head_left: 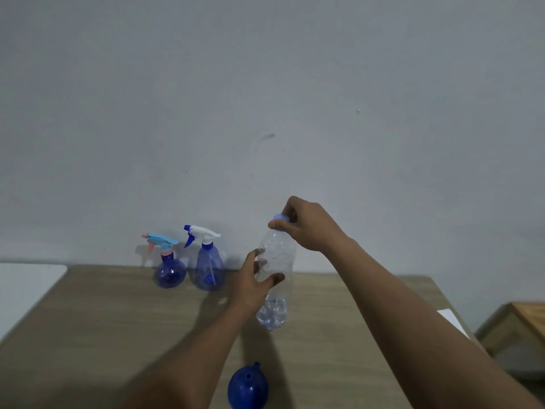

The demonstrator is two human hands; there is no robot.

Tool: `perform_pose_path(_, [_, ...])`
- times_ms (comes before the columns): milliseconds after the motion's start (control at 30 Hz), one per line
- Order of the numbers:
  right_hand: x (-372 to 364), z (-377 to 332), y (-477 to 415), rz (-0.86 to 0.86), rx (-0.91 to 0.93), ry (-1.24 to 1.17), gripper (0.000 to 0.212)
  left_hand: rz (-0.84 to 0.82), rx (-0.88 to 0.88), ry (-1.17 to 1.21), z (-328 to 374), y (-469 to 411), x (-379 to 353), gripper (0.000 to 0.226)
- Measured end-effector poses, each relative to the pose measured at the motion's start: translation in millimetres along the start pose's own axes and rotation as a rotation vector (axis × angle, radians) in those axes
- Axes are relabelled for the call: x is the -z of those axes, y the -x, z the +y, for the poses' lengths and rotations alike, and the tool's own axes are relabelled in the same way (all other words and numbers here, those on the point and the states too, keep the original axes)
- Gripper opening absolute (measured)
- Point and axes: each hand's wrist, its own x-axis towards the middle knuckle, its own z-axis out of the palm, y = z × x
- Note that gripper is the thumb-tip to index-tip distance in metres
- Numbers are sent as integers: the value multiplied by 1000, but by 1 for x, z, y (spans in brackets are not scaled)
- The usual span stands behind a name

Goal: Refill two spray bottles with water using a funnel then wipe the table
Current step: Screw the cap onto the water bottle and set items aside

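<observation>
A clear plastic water bottle (277, 255) with a pale blue cap (280, 217) is held above the wooden table (103, 320). My left hand (253, 281) wraps around its middle. My right hand (306, 225) pinches the cap from above. Two blue spray bottles stand at the back by the wall: a round one (170, 273) with a light blue and pink trigger, and a taller one (208, 267) with a white and dark blue trigger. A dark blue funnel (247, 388) lies on the table near the front edge, spout pointing away.
A grey wall rises right behind the table. A white surface (26, 287) adjoins the table on the left. At the right, a white sheet (451, 320) lies on the table's edge and a wooden piece of furniture (519, 326) stands lower, beyond it.
</observation>
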Motion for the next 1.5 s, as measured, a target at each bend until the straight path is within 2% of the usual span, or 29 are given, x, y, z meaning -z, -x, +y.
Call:
perform_pose_path(133, [-5,5,2,-58,49,-54,32,-10,19,-18,1,-1,0,60])
perform_pose_path(233, [-8,10,0,-35,9,-107,22,-6,4,-49,-3,-1,-2,56])
perform_pose_path(367, [-12,10,3,31,-60,-124,43,-10,3,-59,-4,1,-2,55])
perform_pose_path(533, [-16,15,5,5,-35,-248,19,-24,9,-63,-4,1,-2,59])
perform_pose_path(633, [-17,14,5,35,-50,-246,25,-34,6,-47,-7,1,-2,60])
perform_pose_path(800, [-21,17,6,12,-23,-235,16,-40,19,-60,-5,3,-2,61])
perform_pose_path(867, [-25,17,7,55,-36,-222,14,-41,13,-57,-5,6,-4,59])
perform_pose_path(1167, [-49,10,18,337,-166,-205,37,-11,30,-109,-3,12,-11,62])
perform_pose_path(1333, [-48,13,24,241,-60,-247,26,15,40,-116,-3,14,-11,60])
perform_pose_path(1500, [-45,13,23,262,-86,-228,25,17,32,-141,-1,17,-13,57])
